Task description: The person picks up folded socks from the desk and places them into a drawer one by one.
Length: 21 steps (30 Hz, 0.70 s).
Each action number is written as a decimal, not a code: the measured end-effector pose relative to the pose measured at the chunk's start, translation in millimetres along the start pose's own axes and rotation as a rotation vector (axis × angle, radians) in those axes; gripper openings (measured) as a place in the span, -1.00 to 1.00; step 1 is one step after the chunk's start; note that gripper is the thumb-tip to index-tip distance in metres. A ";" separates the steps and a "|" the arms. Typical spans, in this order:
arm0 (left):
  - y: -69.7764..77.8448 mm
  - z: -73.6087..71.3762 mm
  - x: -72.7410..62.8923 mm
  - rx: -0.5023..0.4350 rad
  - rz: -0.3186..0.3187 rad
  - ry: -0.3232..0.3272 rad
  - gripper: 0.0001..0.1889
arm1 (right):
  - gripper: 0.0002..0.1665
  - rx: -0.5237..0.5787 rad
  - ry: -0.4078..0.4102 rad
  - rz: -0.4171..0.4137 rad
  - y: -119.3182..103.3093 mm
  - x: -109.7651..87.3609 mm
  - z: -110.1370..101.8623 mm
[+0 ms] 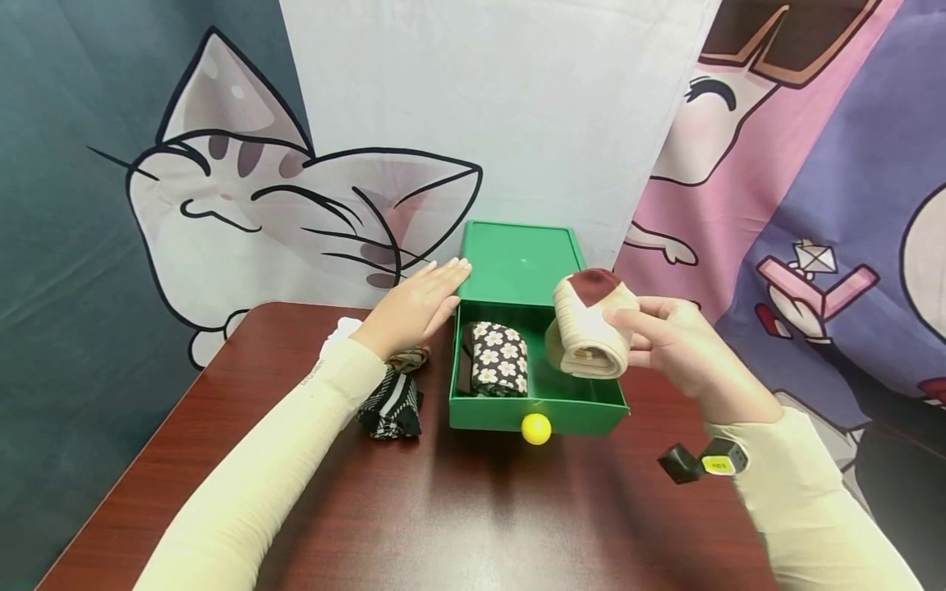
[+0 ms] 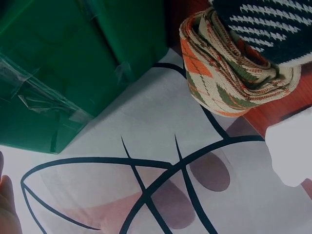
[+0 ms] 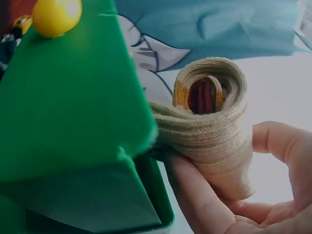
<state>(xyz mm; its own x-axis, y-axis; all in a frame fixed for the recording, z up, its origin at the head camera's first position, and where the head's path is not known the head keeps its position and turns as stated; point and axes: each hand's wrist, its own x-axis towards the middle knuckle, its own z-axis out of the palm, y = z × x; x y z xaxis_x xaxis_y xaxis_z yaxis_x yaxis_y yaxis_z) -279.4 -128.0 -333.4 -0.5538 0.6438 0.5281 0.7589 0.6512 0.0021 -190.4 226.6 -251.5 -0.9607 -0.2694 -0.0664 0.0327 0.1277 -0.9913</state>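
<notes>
A green box [image 1: 521,264] has its drawer [image 1: 491,414] pulled out, with a yellow ball knob [image 1: 536,428] on the front. Black rolled socks with white flowers [image 1: 499,358] lie in the drawer's left part. My right hand [image 1: 668,341] pinches a cream rolled sock pair [image 1: 591,328] with a dark red patch over the drawer's right part; the roll's spiral end [image 3: 209,97] shows in the right wrist view. My left hand [image 1: 417,304] touches the box's upper left edge with straight fingers; the left wrist view catches only a bit of its fingers [image 2: 7,204].
Left of the drawer, a black-and-white patterned sock bundle [image 1: 392,406] lies on the brown table [image 1: 480,509], beside a plaid sock roll [image 2: 229,73] in orange, green and beige. A printed cloth with cartoon cats [image 1: 222,189] hangs behind the table.
</notes>
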 end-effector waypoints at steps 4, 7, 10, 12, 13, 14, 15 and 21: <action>0.5 -0.8 0.8 0.001 -0.001 -0.008 -0.47 | -0.44 -0.201 0.023 0.025 -4.4 0.3 13.5; 0.8 -1.4 0.6 -0.002 -0.003 -0.012 -0.47 | -0.42 -0.317 0.043 0.038 -7.0 1.4 24.1; 1.5 -2.4 0.4 -0.006 -0.004 -0.014 -0.48 | -0.47 -0.404 0.052 0.041 -7.5 3.2 33.1; 1.9 -3.0 0.3 -0.005 -0.006 -0.013 -0.47 | -0.51 -0.445 0.049 0.040 -6.6 5.1 37.5; 1.8 -3.0 0.4 -0.003 -0.006 -0.012 -0.47 | -0.53 -0.468 0.046 0.038 -5.9 6.2 39.1; 1.9 -3.0 0.5 -0.002 -0.006 -0.012 -0.47 | -0.55 -0.495 0.044 0.035 -5.3 7.2 40.4; 1.9 -3.1 0.7 -0.001 -0.006 -0.010 -0.47 | -0.57 -0.523 0.041 0.034 -5.0 8.0 41.7; 1.8 -2.9 1.4 -0.004 -0.003 -0.005 -0.48 | -0.62 -0.703 0.040 0.008 -5.4 10.3 45.5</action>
<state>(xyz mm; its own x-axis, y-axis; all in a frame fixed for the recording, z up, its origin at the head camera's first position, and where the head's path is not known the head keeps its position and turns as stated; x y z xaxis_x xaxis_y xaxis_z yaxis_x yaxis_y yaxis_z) -277.8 -127.2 -330.2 -0.5576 0.6438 0.5240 0.7586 0.6515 0.0069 -187.8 179.7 -252.0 -0.9711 -0.2322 -0.0555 -0.1331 0.7197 -0.6814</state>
